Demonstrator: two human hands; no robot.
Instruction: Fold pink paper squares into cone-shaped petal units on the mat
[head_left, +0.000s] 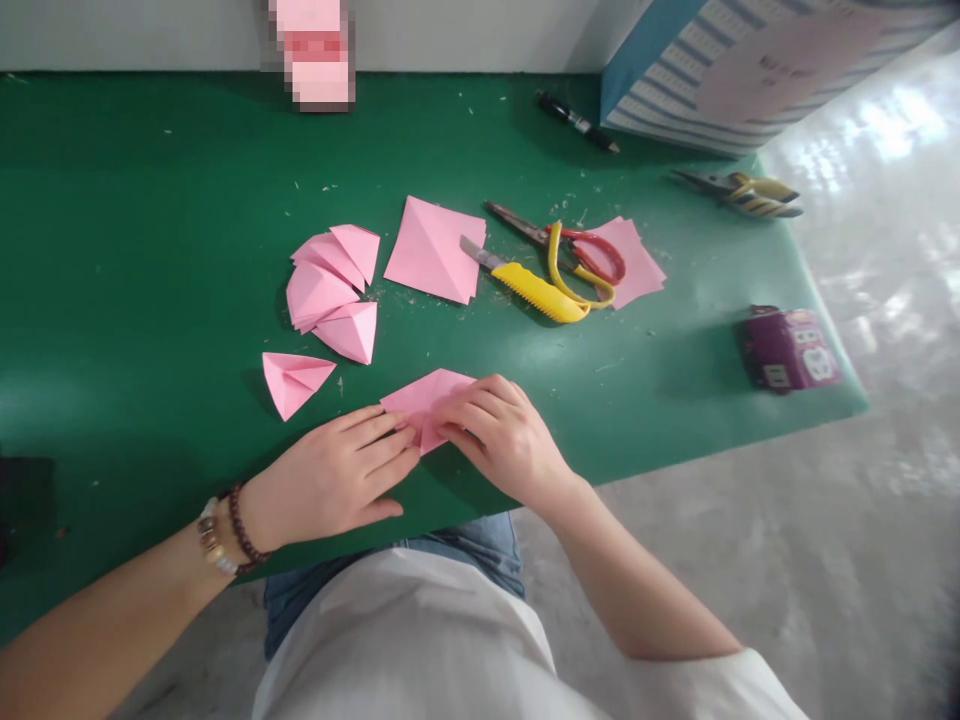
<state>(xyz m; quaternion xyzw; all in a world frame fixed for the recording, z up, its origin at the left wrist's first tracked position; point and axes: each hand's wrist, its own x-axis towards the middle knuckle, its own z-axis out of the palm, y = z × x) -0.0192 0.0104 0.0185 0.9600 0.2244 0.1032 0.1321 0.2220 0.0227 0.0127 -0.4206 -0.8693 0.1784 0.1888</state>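
**Fingers (457, 420) closed on a folded pink paper square (420, 395)**

Your right hand (506, 440) curls narrowly over the paper, its fingers holding the fold. Your left hand (330, 478) lies nearly flat, fingertips at the paper's near edge and thumb apart; you cannot tell whether it grips. The paper sits between your hands, near the front edge of the green counter (150, 250). Just left lies a pink folded triangle (292, 382), beyond it a cluster of folded pink paper pieces (330, 290). Ahead are a creased pink paper sheet (433, 250), a yellow utility knife (536, 292) with its blade bared, and red-and-yellow scissors (585, 262) on loose pink sheets (634, 260).

If your right fingers ease, the fold could spring open or its crease could wander. Sliding left, the beaded bracelets (225, 530) on your wrist could snag the triangle. Reaching forward carelessly, you could catch the bared blade.
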